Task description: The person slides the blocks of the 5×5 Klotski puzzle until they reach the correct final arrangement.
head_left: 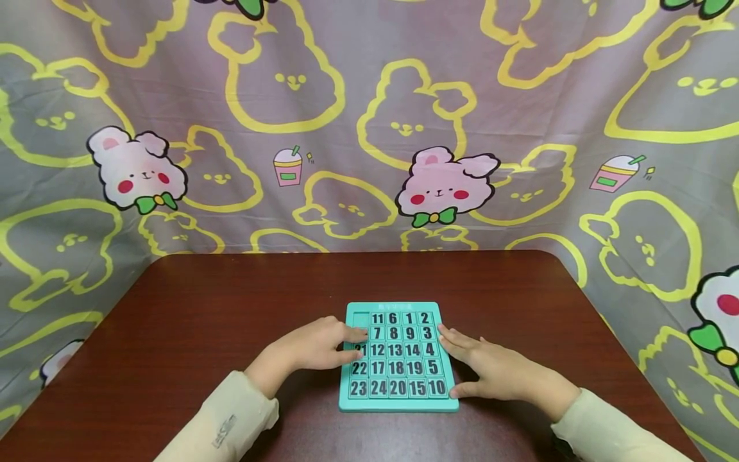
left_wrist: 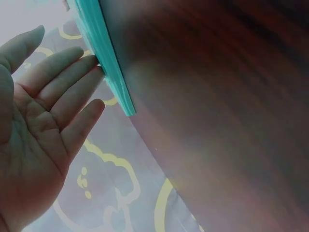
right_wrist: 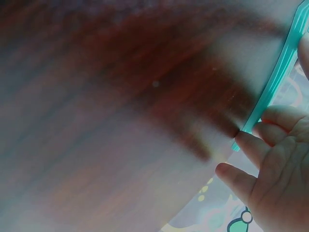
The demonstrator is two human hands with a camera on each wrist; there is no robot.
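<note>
A turquoise number sliding puzzle (head_left: 398, 405) lies flat on the table, its tiles bearing black numbers. Its top-left slot holds no tile, and 11, 6, 1 and 2 follow along that row. From the left, my left hand (head_left: 314, 344) reaches over the frame with its index finger on the tile below that slot, hiding the number; the thumb lies by tile 21. In the left wrist view the other fingers (left_wrist: 77, 92) extend fairly straight beside the puzzle's edge. My right hand (head_left: 499, 370) rests its extended fingertips and thumb along the right edge of the frame.
The dark reddish-brown wooden table (head_left: 254, 282) stretches around the puzzle on all sides. Behind it and at both sides hangs a grey-pink curtain (head_left: 358, 147) printed with yellow outlines and cartoon rabbits.
</note>
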